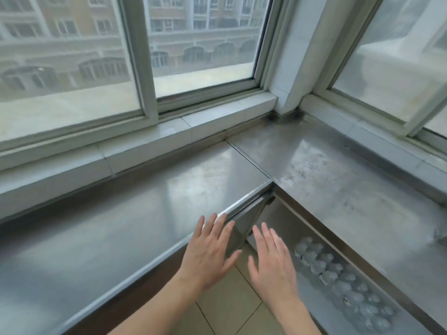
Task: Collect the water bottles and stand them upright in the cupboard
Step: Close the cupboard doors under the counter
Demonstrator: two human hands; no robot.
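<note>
Below the counter (338,189), two flat hands (210,252), bottles (338,274)

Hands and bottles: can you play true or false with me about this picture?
1. Both hands are holding nothing. True: the left hand and right hand have straight, spread fingers.
2. Water bottles stand in the cupboard under the worktop. True.
3. A bottle is lying on the steel worktop. False: no bottle shows on it.
4. The cupboard is closed. False: it is open, and the bottle caps show from above.
5. Windows are behind the worktop. True.
</note>
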